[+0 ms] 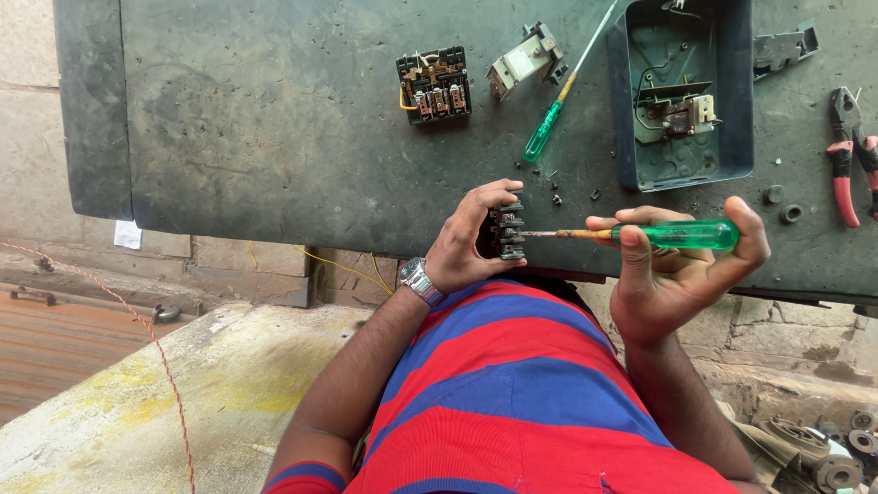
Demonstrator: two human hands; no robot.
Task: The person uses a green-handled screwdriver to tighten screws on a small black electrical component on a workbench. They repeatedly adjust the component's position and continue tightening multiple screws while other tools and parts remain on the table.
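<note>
The far left of the dark workbench [256, 119] lies bare, giving open passage. Far centre, a black contactor block [434, 85], a grey part [523, 62] and a spare green screwdriver [558, 96] crowd together. Right, a metal box [681, 91] and red pliers [851, 155] block the way; loose screws [572, 195] lie near.

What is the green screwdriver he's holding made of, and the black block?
Screwdriver in the right hand: see-through green handle, probably plastic; dull, rusty-looking metal shaft. Block in the left hand: matte black, likely moulded plastic, with small metal-looking parts.
</note>
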